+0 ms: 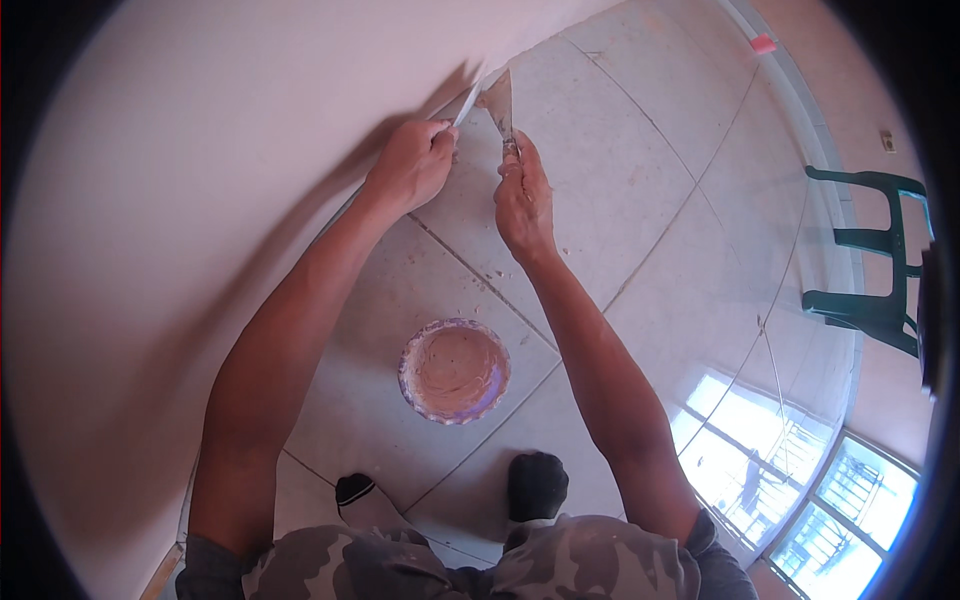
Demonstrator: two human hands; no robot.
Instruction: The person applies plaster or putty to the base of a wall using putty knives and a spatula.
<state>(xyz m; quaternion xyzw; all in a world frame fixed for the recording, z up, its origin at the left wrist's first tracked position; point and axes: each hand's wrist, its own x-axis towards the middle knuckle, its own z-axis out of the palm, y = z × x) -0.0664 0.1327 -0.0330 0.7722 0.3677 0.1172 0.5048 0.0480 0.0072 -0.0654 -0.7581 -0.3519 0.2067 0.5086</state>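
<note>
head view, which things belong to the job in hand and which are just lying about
Likely in the job:
thin pale tool, in the left hand
scraper, in the right hand
bowl of pinkish paste

Seemingly just lying about:
green plastic chair or stool, far right
reddish scrap, upper right

Bright window, glare on the floor, soft shadow along the wall, edges bowed.

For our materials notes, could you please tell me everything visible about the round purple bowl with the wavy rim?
The round purple bowl, apparently plastic, stands upright on pale grey floor tiles, ahead of the feet. Its wavy rim is smeared with pale residue; swirled pinkish paste lies inside, purple showing at the inner right. Neither the left hand nor the right hand touches it.
</note>
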